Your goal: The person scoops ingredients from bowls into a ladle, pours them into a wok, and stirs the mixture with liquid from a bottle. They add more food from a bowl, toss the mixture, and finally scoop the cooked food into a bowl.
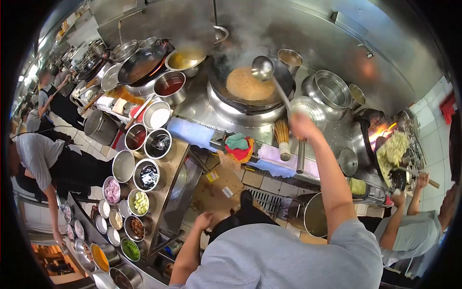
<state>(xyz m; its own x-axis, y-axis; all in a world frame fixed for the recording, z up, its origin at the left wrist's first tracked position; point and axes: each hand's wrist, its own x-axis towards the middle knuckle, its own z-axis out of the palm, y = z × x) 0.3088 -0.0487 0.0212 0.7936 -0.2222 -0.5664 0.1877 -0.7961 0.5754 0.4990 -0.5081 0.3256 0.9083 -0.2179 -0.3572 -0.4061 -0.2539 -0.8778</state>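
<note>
My right hand (303, 126) is closed around the handle of a long steel ladle (263, 68). The ladle's bowl hangs over a large dark wok (221, 89) on the burner, above a steaming brownish liquid (248, 85). Below and beside this hand, a perforated strainer (310, 110) lies on the stove, with a bamboo wok brush (283, 139) near its handle. Down by my body, my left hand (204, 220) is loosely curled with nothing seen in it, nearest the edge of the side counter and a flattened cardboard sheet (216, 188) on the floor.
Left, a steel counter (168, 166) bears bowls of chopped onion (111, 190), greens (130, 249) and sauces. Folded cloths (238, 147) lie on the stove's front edge. A large pot (315, 216) stands right. One co-worker (409, 231) tosses food over flames; another person (38, 159) leans over bowls.
</note>
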